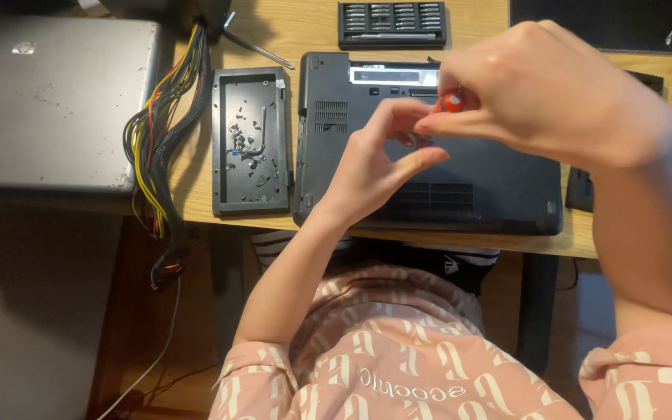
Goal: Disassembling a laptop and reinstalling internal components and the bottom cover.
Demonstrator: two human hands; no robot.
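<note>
Pink patterned sleeves fill the bottom of the view, and both arms rise from them over the tabletop's point(297, 31) near edge. Fingers point(437, 124) of the right hand point(554, 97) pinch the red cap of a small screwdriver point(451, 102); its shaft and tip are hidden behind the fingers. The left hand point(371, 167) curls just below, thumb and forefinger almost touching, though whether they grip the shaft is unclear. Beneath both lies an upturned black laptop point(476, 187) at the near edge. Left of it sits a black tray point(250, 140) holding tiny, hard-to-read parts, then a wire bundle point(157, 132) and a grey laptop point(48, 101), cut off at the left. A bit set point(392, 23) lies at the far edge.
</note>
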